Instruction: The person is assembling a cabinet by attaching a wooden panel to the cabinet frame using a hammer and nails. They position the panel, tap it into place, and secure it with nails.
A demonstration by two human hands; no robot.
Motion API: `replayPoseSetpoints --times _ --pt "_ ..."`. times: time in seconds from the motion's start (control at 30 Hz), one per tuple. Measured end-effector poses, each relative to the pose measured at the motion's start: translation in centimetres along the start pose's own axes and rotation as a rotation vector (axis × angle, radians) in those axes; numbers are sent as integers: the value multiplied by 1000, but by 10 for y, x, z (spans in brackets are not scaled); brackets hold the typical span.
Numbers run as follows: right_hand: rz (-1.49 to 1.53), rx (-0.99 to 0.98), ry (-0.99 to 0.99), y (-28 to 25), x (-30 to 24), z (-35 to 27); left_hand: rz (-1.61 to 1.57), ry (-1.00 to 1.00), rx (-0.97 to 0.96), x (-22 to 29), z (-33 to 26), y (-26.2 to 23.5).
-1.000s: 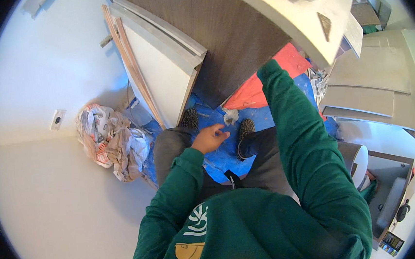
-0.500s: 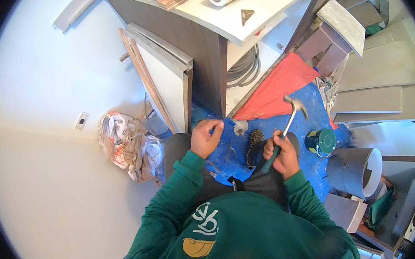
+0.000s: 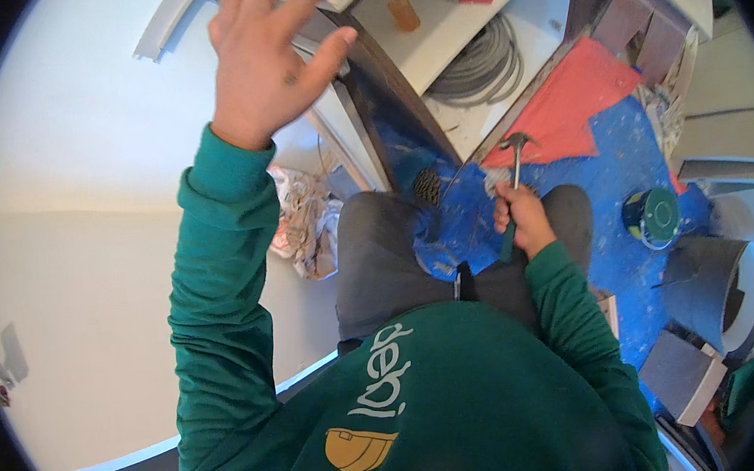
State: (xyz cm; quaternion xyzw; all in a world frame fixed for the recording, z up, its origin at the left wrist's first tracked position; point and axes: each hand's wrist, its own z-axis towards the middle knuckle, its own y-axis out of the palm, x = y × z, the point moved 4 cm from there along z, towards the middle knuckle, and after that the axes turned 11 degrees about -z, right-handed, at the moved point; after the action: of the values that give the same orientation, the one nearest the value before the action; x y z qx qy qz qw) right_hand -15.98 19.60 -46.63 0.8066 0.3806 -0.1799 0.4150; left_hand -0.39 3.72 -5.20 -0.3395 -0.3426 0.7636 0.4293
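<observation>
Left hand [image 3: 270, 62] raised against dark panel edge [image 3: 383, 93]; leaning boards [image 3: 348, 149] close below; right hand [image 3: 524, 219] with hammer [image 3: 513, 167] over open blue sheet [image 3: 603, 182]; cable coil [image 3: 479, 68] and green tub [image 3: 655, 218] flank it.

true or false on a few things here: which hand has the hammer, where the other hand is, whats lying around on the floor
1. The right hand holds a hammer by its handle. True.
2. The left hand rests on the knee. False: it is raised high with fingers spread, up by the edge of the white board.
3. A coil of grey cable lies on the white board. True.
4. The sheet on the floor is all yellow. False: the floor sheet is blue, with a red sheet on it.
5. A round green lid lies on the blue sheet to the right. True.
</observation>
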Motion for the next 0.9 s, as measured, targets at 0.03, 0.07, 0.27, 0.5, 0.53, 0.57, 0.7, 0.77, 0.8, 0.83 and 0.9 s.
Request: replayPoseSetpoints --times 0.03,0.07,0.27,0.5,0.53,0.57,0.7,0.77,0.8,0.83,0.9 --pt "-3 1 -1 -3 -1 0 59 6 -5 4 3 0" --pt "8 13 9 -6 -1 -1 42 -8 -29 9 5 2" --pt "32 22 48 -14 -6 -3 -154 -2 225 10 0 16" --pt "65 4 70 -8 -7 -5 -410 -539 498 -33 -54 45" --pt "68 -2 76 -7 -7 -5 -511 -659 515 -35 -58 54" --pt "70 -9 83 -7 -7 -5 -612 -631 553 -41 -60 60" --pt "110 -4 115 -6 -15 -10 -550 -637 511 -35 -45 67" --pt "134 -2 124 -5 -16 -10 -573 -649 537 -36 -43 71" --pt "145 -4 120 -5 -16 -10 -577 -660 544 -35 -42 72" --pt "157 -5 117 -5 -16 -10 -581 -672 550 -34 -42 71" --pt "185 -15 124 -5 -18 -12 -579 -688 567 -35 -43 72"
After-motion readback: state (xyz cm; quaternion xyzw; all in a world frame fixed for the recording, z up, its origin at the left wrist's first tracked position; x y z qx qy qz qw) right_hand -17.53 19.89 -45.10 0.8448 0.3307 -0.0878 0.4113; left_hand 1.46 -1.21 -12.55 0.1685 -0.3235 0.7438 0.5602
